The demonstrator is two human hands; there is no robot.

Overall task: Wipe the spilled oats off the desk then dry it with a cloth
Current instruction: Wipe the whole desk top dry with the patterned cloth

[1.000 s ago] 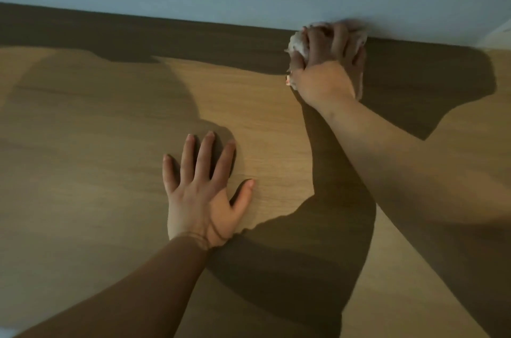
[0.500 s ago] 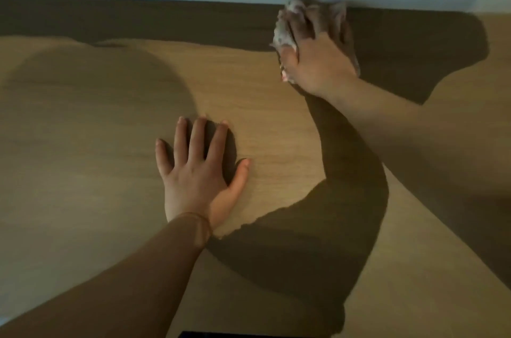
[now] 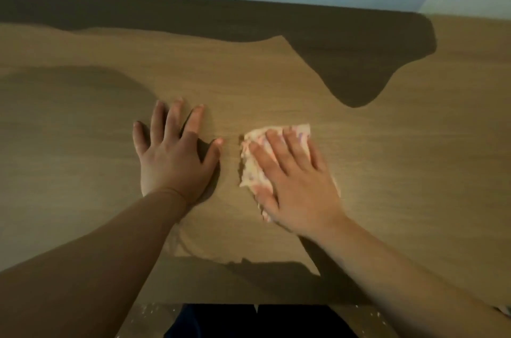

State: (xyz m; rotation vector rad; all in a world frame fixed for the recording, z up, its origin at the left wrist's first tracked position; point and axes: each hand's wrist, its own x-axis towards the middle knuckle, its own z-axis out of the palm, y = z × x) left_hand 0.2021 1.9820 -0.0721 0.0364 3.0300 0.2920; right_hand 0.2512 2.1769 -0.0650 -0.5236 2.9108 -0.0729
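Head view. Desk [image 3: 414, 172], wood top, part in shadow. Left hand [image 3: 174, 155] flat on the desk, fingers straight and spread, holding nothing. Right hand [image 3: 296, 177] flat on the cloth [image 3: 251, 169], fingers straight, pressing, not gripping. The cloth lies under the right palm, showing past the fingertips and on the thumb side; its long axis runs front to back. A narrow gap separates it from the left thumb. No oats seen on the desk.
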